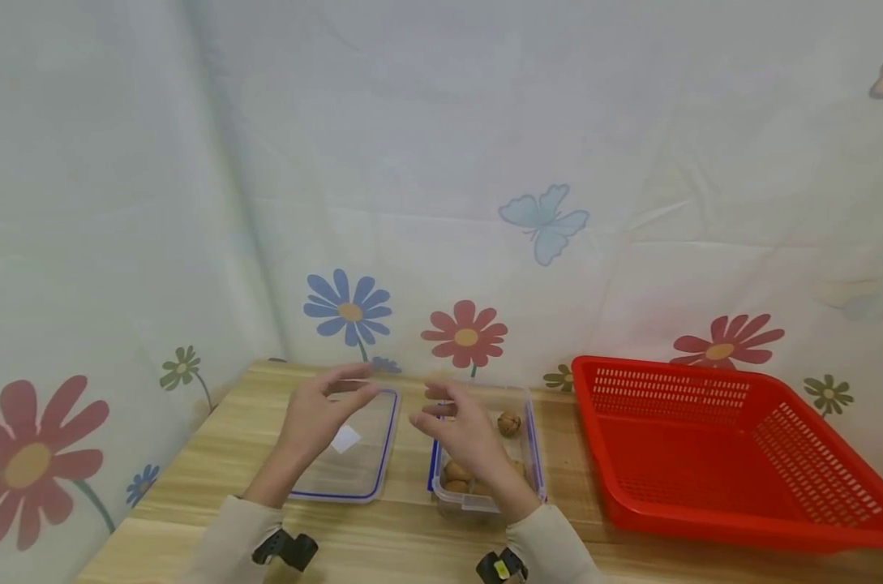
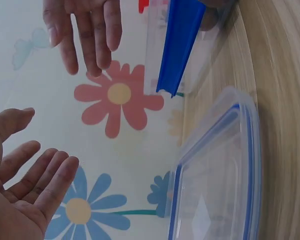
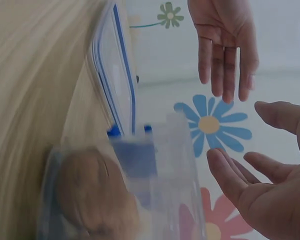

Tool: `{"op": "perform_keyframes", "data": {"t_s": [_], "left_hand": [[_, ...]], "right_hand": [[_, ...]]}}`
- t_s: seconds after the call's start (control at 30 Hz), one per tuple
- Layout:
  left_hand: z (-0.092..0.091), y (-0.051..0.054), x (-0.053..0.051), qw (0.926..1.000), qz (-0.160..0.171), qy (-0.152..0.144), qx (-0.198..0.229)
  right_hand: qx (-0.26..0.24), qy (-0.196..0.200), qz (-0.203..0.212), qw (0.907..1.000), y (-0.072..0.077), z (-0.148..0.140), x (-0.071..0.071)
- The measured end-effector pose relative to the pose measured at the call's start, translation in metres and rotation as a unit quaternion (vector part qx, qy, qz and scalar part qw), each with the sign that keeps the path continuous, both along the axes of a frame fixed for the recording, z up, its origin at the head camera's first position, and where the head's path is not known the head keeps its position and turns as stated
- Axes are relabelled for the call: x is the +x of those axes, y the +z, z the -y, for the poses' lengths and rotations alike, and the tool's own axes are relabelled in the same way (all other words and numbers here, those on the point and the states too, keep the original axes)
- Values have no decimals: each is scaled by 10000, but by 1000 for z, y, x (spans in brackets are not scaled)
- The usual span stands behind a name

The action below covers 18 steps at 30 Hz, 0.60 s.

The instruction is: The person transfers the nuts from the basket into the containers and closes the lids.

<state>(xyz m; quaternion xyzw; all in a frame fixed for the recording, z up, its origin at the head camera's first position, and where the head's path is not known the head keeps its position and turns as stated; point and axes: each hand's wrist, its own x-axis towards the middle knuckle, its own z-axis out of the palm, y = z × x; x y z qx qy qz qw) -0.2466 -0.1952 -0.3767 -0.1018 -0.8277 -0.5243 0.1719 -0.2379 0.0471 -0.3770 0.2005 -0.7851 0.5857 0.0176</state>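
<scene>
My left hand (image 1: 317, 418) hovers above a clear lid (image 1: 371, 454) with a blue seal, its fingers relaxed and holding nothing. Over a clear plastic box (image 1: 534, 454) hangs my right hand (image 1: 466, 426), also holding nothing, fingers loosely bent. The two palms face each other with a gap between them, plain in the left wrist view. Inside the box lie several walnuts; one walnut (image 1: 509, 423) sits toward the back, and others are partly hidden by my right hand. A blue locking flap (image 2: 179, 45) hangs from the box's side. A white paper square (image 1: 345, 439) shows at the lid.
To the right of the box stands a red plastic basket (image 1: 607, 487) with slotted sides. Everything rests on a wood-grain table (image 1: 215, 454). Behind it hangs a pale curtain (image 1: 426, 162) printed with flowers and butterflies.
</scene>
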Motion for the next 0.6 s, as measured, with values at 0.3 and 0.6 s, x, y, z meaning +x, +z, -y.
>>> {"op": "perform_keyframes", "data": {"t_s": [0.3,0.6], "left_hand": [[27,-6,2,9996,-97,-111,-244],[55,-23,0,9990,-129,-38,-416]], "right_hand": [[-640,-261,583,9959,-11,39,8],[-926,-613,757,9909,-24,67,13]]}}
